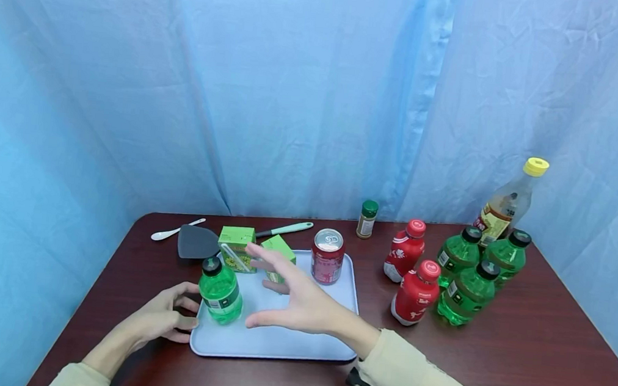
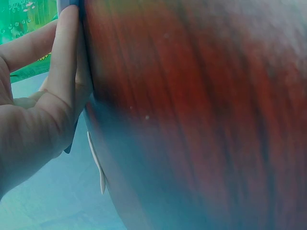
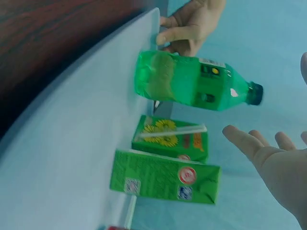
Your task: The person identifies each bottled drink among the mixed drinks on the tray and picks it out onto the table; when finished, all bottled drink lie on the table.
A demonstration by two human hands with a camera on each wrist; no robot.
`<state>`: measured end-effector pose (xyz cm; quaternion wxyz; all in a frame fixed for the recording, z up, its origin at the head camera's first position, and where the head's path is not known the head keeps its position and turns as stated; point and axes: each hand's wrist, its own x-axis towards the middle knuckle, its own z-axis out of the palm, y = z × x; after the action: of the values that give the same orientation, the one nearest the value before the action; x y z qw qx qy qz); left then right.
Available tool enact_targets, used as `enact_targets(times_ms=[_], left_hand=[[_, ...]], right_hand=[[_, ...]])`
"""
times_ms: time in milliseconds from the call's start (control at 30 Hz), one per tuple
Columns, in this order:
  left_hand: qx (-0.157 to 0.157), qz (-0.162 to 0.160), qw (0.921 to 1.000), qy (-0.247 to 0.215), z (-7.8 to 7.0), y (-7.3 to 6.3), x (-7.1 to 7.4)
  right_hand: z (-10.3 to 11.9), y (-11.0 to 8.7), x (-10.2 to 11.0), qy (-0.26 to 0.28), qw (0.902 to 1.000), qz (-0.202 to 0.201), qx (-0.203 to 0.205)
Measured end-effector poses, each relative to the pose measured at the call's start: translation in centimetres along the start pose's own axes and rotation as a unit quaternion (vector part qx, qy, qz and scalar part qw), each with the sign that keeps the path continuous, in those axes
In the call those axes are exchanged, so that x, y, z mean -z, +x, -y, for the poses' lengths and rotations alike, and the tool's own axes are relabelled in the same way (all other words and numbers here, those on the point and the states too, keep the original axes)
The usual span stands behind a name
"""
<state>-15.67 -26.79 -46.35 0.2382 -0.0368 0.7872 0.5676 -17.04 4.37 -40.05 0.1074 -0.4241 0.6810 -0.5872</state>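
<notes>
My left hand (image 1: pixel 163 315) rests at the left edge of the pale tray (image 1: pixel 295 346), thumb and fingertips touching its rim. Just inside that edge a green soda bottle (image 1: pixel 221 295) with a black cap stands upright on the tray. Over the middle of the tray, my right hand (image 1: pixel 305 300) is spread wide with nothing in it, thumb toward the bottle. Two green drink cartons (image 1: pixel 237 234) (image 3: pixel 163 177) stand at the tray's back left, partly covered by the right hand in the head view. A red soda can (image 1: pixel 327 262) stands at the tray's back right.
Right of the tray stand two red bottles (image 1: pixel 416 293), several green bottles (image 1: pixel 465 295) and a tall yellow-capped bottle (image 1: pixel 507 201). A spice jar (image 1: pixel 367 219) is at the back. Behind the tray lie a spatula (image 1: pixel 196 243) and a white spoon (image 1: pixel 164 235). Blue curtains (image 1: pixel 306 95) surround the table.
</notes>
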Motion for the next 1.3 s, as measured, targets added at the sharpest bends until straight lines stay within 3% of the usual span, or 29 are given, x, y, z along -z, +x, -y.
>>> enact_targets(times_ms=[433,600,833,1300], left_hand=[[0.009,-0.023,0.9997,0.005,-0.1,-0.1,-0.2],[0.008,-0.016,0.9998,0.001,0.1,0.1,-0.1],[0.009,-0.012,0.9999,0.001,0.2,0.1,-0.1],[0.000,-0.010,0.9999,0.003,0.3,0.2,0.0]], right_hand=[[-2.4,2.5,-2.8,-0.059,0.9975,0.008,-0.039],[-3.4,3.3,-3.5,-0.087,0.9946,0.001,-0.056],[-3.7,4.4,-4.2,-0.151,0.9875,-0.014,-0.042],[-4.0,4.6,-4.7,-0.159,0.9828,-0.002,-0.095]])
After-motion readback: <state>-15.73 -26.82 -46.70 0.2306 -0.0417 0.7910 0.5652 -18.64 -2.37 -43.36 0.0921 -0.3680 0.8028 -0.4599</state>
